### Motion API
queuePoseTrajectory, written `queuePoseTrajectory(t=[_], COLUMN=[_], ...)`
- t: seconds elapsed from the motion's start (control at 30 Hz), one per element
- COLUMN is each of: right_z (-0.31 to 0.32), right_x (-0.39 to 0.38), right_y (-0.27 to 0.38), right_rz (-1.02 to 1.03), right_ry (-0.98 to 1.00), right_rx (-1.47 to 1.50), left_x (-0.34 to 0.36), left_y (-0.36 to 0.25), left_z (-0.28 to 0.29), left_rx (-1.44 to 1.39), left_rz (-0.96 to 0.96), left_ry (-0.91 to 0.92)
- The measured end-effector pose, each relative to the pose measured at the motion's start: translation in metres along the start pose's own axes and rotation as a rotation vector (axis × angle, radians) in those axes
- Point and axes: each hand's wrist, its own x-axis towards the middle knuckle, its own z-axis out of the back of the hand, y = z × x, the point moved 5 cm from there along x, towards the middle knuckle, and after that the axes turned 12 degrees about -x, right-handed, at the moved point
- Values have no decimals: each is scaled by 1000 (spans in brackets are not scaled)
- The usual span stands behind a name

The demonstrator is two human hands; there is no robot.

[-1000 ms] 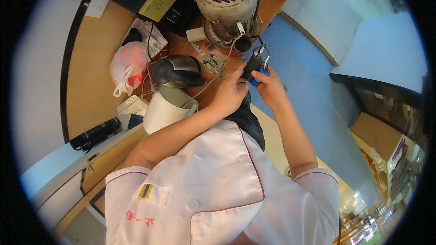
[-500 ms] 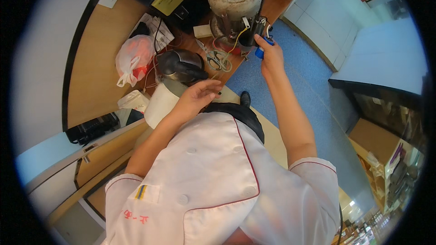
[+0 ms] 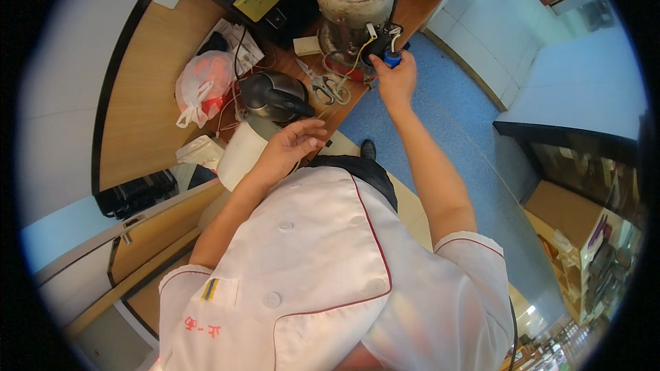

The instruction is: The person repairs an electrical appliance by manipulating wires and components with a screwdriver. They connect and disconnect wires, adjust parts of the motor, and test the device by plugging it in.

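Observation:
My right hand (image 3: 397, 81) is closed round a blue-ended cylindrical part (image 3: 392, 59) with white wires at its top. A black cylinder (image 3: 375, 49) sits right beside it; whether the two are one piece I cannot tell. This is at the near right side of a worn grey electric motor (image 3: 355, 0), which stands upright with a slotted round cover on top. A yellow wire (image 3: 360, 55) runs down from the motor. My left hand (image 3: 292, 145) hovers at the table edge with loosely bent fingers apart, empty, next to a white cylindrical container (image 3: 242, 154).
Scissors (image 3: 323, 88) and a dark kettle (image 3: 271, 96) lie between my hands and the motor. Left of them is a knotted plastic bag (image 3: 205, 86). A black and yellow machine (image 3: 265, 0) stands behind. Blue floor (image 3: 447, 89) stretches right of the wooden table (image 3: 423, 0).
My right hand has moved slightly left and up, with the blue-ended part turned upright closer to the motor. My left hand has shifted a little left, its fingers spread slightly more.

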Motion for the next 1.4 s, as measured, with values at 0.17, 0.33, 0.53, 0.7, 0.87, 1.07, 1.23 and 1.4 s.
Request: queuePoseTrajectory(t=[0.17, 0.33, 0.53, 0.7, 0.87, 1.07, 1.23, 1.4], right_z=[0, -16, 1, -19, -33, -32, -40, -56], right_x=[-19, -24, -29, -24, -18, -16, -38, -106], right_y=[1, -48, -47, -76, -99, -122, -160, -248], right_rz=[37, -171, -155, -135, -218, -267, -356, -447], right_ry=[-62, 115, 184, 246, 348, 376, 442, 581], right_rx=[25, 194, 67, 198, 310, 256, 225, 53], left_x=[-1, 0, -4, -3, -5, -22, -54, -100], left_y=[2, 4, 7, 11, 8, 9, 28, 67], left_z=[-4, -1, 5, 17, 29, 65, 111, 167], left_rx=[2, 10, -14, 41, 18, -86, -132, -59], left_rz=[33, 15, -3, -5, -5, -132, -239, -316], left_ry=[-18, 1, -69, -216, -296, -454, -689, -900])
